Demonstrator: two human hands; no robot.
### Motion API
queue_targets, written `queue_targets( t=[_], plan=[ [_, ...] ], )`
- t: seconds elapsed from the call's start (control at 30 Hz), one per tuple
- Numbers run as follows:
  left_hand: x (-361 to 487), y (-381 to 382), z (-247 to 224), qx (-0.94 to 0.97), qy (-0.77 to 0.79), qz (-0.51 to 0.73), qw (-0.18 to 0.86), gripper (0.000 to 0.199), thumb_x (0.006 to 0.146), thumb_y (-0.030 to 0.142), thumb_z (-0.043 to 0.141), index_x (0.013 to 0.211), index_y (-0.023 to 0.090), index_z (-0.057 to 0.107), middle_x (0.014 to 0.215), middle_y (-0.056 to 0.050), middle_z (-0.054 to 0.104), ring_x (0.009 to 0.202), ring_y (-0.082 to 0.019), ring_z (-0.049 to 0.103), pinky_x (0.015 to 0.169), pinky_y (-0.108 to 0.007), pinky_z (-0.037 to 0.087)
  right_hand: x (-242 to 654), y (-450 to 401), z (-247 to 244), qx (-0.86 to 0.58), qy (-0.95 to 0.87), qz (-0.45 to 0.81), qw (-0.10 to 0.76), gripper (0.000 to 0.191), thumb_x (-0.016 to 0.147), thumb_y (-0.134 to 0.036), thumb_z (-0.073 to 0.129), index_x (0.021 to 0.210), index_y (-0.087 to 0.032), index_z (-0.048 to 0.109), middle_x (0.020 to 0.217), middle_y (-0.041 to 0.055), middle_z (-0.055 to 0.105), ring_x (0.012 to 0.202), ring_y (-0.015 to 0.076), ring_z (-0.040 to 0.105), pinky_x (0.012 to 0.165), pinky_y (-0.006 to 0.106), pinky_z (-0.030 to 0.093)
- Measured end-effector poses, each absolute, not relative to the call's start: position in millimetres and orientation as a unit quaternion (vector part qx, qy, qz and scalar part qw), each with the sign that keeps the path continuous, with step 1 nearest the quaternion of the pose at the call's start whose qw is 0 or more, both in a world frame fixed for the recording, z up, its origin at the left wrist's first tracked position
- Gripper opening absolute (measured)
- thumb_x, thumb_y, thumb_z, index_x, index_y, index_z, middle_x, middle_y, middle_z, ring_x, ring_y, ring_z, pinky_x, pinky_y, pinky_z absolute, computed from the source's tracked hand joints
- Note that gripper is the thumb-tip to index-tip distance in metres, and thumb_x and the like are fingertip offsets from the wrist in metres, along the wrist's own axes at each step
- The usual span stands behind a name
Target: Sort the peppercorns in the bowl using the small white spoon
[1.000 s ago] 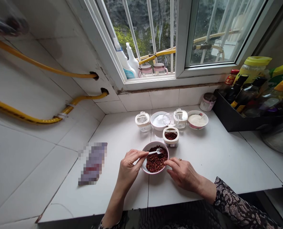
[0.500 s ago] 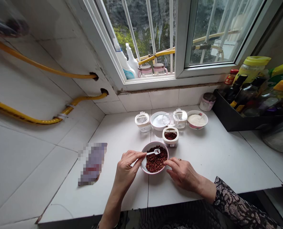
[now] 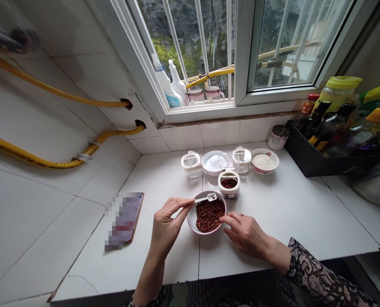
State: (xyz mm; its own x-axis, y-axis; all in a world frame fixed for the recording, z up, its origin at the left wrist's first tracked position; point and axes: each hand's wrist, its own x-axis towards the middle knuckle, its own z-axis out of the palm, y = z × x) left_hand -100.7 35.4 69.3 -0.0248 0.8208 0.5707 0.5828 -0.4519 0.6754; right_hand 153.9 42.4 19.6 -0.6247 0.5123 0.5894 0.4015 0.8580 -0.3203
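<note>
My left hand (image 3: 169,221) pinches the handle of a small white spoon (image 3: 212,197) above a bowl (image 3: 192,221) with a pink rim. Dark red dried peppercorns (image 3: 210,216), by their look Sichuan pepper, fill much of the bowl. A few dark red bits show in the spoon's scoop. With finger and thumb, my right hand (image 3: 249,235) grips the bowl's right edge. Just behind the bowl stands a small seasoning jar (image 3: 229,190) with its clear lid raised, holding the same red peppercorns.
Behind are two clear-lidded jars (image 3: 191,164) (image 3: 242,160), a bowl of white grains (image 3: 214,162) and a bowl of off-white powder (image 3: 265,162). A phone-like slab (image 3: 126,221), partly blurred, lies left. A black box of bottles (image 3: 330,164) stands right.
My left hand has lifted the spoon up from the peppercorns, toward the bowl's far rim, and shifted slightly left. The bowl has moved slightly; my right hand stays on its edge.
</note>
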Motion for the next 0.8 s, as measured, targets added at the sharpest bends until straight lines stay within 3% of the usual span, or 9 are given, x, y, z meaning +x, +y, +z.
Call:
queue_targets(
  t=[0.2, 0.4, 0.67, 0.8],
  plan=[
    [-75.8, 63.1, 92.2, 0.747, 0.45, 0.488, -0.026, 0.013, 0.096, 0.018, 0.064, 0.1, 0.022, 0.076, 0.089, -0.003, 0.078, 0.082, -0.018, 0.067, 0.075, -0.033, 0.057, 154.4, 42.7, 18.0, -0.258, -0.898, 0.084, 0.345, 0.029, 0.099, -0.014, 0.047, 0.128, -0.016, 0.048, 0.102, 0.0103, 0.07, 0.079, 0.0182, 0.07, 0.063, 0.027, 0.055],
    [-54.2, 72.6, 87.1, 0.837, 0.342, 0.389, -0.178, 0.026, 0.101, 0.01, 0.048, 0.112, 0.014, 0.071, 0.098, -0.01, 0.078, 0.089, -0.023, 0.064, 0.078, -0.036, 0.056, 153.7, 41.8, 16.9, -0.268, -0.899, 0.075, 0.338, 0.028, 0.098, -0.014, 0.049, 0.126, -0.016, 0.05, 0.1, 0.0096, 0.071, 0.074, 0.0191, 0.069, 0.059, 0.028, 0.054],
    [-82.7, 54.3, 81.6, 0.766, 0.424, 0.481, -0.055, 0.019, 0.095, 0.01, 0.063, 0.105, 0.022, 0.074, 0.089, -0.004, 0.077, 0.081, -0.017, 0.065, 0.075, -0.031, 0.055, 153.7, 41.8, 19.2, -0.263, -0.9, 0.085, 0.337, 0.028, 0.099, -0.015, 0.048, 0.127, -0.016, 0.049, 0.101, 0.01, 0.07, 0.075, 0.0188, 0.069, 0.06, 0.028, 0.054],
    [-105.6, 43.5, 73.1, 0.78, 0.453, 0.43, 0.045, 0.014, 0.096, 0.018, 0.063, 0.1, 0.024, 0.076, 0.085, -0.002, 0.076, 0.079, -0.017, 0.067, 0.068, -0.028, 0.055, 153.4, 42.1, 20.2, -0.253, -0.901, 0.083, 0.343, 0.029, 0.099, -0.014, 0.047, 0.128, -0.015, 0.048, 0.101, 0.0106, 0.071, 0.077, 0.0195, 0.069, 0.061, 0.028, 0.055]
  ],
)
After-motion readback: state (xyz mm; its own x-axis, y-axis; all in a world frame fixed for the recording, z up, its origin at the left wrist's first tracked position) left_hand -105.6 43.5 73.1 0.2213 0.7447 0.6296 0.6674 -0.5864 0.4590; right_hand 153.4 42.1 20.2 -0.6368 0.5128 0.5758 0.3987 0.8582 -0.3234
